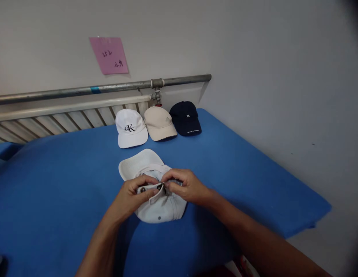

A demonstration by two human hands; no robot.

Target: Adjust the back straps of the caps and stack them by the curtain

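Note:
A pale baseball cap lies on the blue-covered table, its brim pointing away to the upper left and its inside partly showing. My left hand is closed on the cap's back strap, thumb and fingers pinching it from the left. From the right, my right hand pinches the same strap area, its fingertips almost meeting those of the left. A small dark fastener shows between the fingertips. Exactly how the strap ends sit there is hidden by my fingers.
Behind stand a white cap with black letters, a beige cap and a navy cap, side by side. A radiator and metal pipe run along the wall. The blue table cover ends near the right wall.

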